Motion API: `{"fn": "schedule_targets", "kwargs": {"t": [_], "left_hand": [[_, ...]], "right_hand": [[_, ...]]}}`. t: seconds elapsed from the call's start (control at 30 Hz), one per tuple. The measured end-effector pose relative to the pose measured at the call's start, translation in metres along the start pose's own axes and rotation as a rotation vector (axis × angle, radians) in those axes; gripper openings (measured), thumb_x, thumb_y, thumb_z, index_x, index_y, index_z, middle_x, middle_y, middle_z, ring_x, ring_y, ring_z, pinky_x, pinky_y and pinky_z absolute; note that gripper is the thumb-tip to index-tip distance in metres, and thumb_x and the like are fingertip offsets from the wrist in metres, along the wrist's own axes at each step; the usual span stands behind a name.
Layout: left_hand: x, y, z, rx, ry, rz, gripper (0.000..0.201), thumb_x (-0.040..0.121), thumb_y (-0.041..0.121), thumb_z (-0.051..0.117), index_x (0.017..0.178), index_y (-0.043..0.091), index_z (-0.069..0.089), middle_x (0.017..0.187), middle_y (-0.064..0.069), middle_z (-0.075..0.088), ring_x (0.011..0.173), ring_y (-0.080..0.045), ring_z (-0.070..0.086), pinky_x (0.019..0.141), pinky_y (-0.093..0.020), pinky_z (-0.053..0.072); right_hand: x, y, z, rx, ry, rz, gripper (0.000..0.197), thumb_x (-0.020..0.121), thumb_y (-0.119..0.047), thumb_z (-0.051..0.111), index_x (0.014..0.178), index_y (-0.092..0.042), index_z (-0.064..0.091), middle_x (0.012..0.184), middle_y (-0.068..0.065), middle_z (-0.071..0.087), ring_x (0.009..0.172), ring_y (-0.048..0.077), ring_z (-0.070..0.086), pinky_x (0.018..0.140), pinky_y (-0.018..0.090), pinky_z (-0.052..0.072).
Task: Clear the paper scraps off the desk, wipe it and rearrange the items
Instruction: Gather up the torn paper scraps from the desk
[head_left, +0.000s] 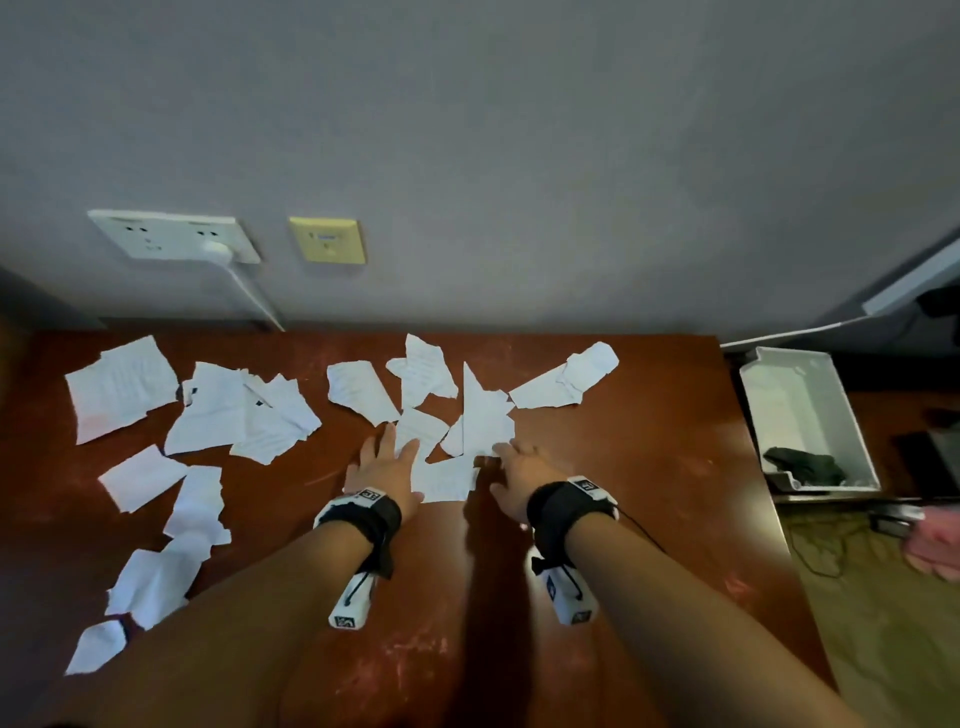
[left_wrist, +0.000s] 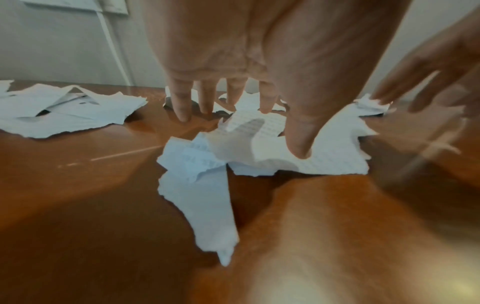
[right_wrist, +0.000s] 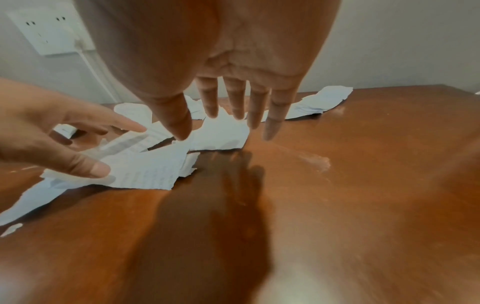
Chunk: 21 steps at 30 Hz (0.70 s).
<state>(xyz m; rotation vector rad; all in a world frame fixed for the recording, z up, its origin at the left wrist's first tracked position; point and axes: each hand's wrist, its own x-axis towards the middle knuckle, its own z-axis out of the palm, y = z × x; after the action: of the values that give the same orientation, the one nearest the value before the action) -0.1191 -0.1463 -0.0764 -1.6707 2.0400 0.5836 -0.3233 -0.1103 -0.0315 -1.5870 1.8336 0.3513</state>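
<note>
- The step in hand looks like gathering. Both hands lie over the middle cluster of paper scraps (head_left: 483, 415), which sits well apart from the white plastic tub (head_left: 795, 405) standing just off the end of the worktop (head_left: 649, 467).
- The left hand (head_left: 387, 467) has its fingers (left_wrist: 182, 107) straight and spread on the paper. Its thumb presses down a printed scrap (head_left: 447, 478), and it grips nothing.
- The right hand (head_left: 522, 470), the one nearer the tub, also has its fingers straight and apart, over the torn edge of a scrap. Its thumb tip meets the paper. The wrist view is blurred, so I cannot tell whether the other tips touch.
- Thin sheets lying flat on a glossy top are hard to pick up singly. It is probably better to slide both flat palms toward each other, heap the pieces, and only then curl the fingers round the heap.
- Press lightly, because torn edges snag and crumple under a heavy push.
- A long scrap (head_left: 566, 376) lies between the cluster and the tub and can be collected on the way there.
- Most of the scraps (head_left: 208, 410) lie on the side of the cluster away from the tub. Sweeping from the farthest ones toward the tub should avoid pushing any off the edge.
- A dark bundle (head_left: 805, 465) lies inside the tub and may be a cloth for wiping. If the tub is to take the scraps, lift the bundle out first.
</note>
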Motion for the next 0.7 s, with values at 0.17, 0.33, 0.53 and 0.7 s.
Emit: {"fn": "schedule_targets", "kwargs": {"t": [0.17, 0.33, 0.53, 0.7], "left_hand": [[0.021, -0.01, 0.012, 0.073, -0.105, 0.017, 0.08, 0.095, 0.037, 0.059, 0.156, 0.036, 0.007, 0.165, -0.002, -0.007, 0.151, -0.035, 0.004, 0.116, -0.049, 0.03], [0.029, -0.005, 0.017, 0.137, -0.115, 0.003, 0.083, 0.094, 0.027, 0.063, 0.156, 0.032, 0.008, 0.165, -0.007, -0.004, 0.15, -0.039, 0.006, 0.114, -0.049, 0.034], [0.033, 0.0, 0.012, 0.194, -0.157, -0.012, 0.08, 0.096, 0.025, 0.061, 0.157, 0.029, 0.009, 0.165, -0.01, -0.002, 0.149, -0.041, 0.01, 0.113, -0.046, 0.033], [0.034, -0.001, 0.013, 0.15, -0.186, -0.04, 0.08, 0.095, 0.03, 0.061, 0.156, 0.033, 0.008, 0.165, -0.005, -0.005, 0.151, -0.036, 0.006, 0.11, -0.044, 0.039]], "right_hand": [[0.037, -0.017, 0.014, -0.026, -0.035, -0.049, 0.068, 0.098, -0.027, 0.046, 0.154, -0.03, 0.009, 0.164, -0.001, -0.006, 0.15, 0.029, 0.001, 0.12, 0.05, 0.019], [0.058, -0.02, 0.022, -0.085, -0.027, -0.094, 0.047, 0.094, -0.03, 0.042, 0.141, -0.027, 0.038, 0.147, 0.0, 0.033, 0.142, 0.026, 0.022, 0.112, 0.047, 0.032], [0.048, -0.01, 0.029, -0.309, 0.029, -0.139, 0.032, 0.093, -0.028, 0.045, 0.118, -0.018, 0.061, 0.118, 0.007, 0.061, 0.118, 0.027, 0.05, 0.103, 0.039, 0.039], [0.049, 0.013, 0.037, -0.267, 0.05, -0.208, 0.04, 0.088, -0.018, 0.058, 0.127, -0.02, 0.049, 0.128, 0.004, 0.052, 0.123, 0.027, 0.044, 0.103, 0.038, 0.039]]}}
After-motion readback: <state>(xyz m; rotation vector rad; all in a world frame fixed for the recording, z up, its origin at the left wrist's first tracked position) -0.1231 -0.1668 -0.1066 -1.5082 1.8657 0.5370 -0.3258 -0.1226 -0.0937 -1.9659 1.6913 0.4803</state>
